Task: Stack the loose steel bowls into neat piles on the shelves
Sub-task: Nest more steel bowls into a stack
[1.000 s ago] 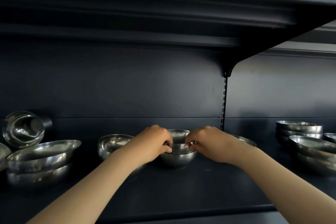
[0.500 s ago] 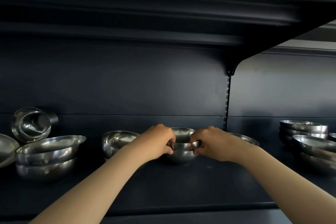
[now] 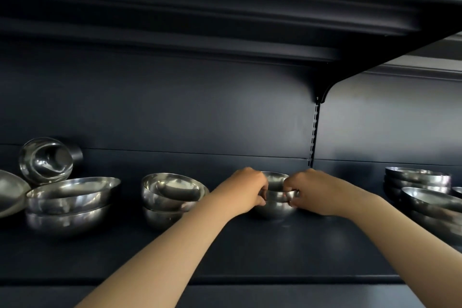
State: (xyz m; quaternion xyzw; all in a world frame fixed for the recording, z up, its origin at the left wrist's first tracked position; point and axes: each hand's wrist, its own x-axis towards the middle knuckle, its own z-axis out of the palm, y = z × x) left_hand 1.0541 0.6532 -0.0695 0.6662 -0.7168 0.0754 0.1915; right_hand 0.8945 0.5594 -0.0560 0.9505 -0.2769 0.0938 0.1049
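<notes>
Since the earlier frame both hands had drawn closer together on the small bowl stack (image 3: pixel 275 204). Left hand (image 3: pixel 246 191) and right hand (image 3: pixel 312 192) each kept a clenched grip on its rim, stack resting mid-shelf (image 3: pixel 250 252).

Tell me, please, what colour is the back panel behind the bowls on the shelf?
The back panel is a plain dark navy, almost black, seen in the head view.

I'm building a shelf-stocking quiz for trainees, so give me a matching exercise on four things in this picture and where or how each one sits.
Things:
1. small bowl stack
2. tipped steel cup
3. left hand
4. slotted upright

States:
A. lies on its side at the far left
B. fixed to the back wall, below the bracket
C. held at the rim from both sides
D. grips the stack's left rim

Pairs: 1-C, 2-A, 3-D, 4-B
</notes>
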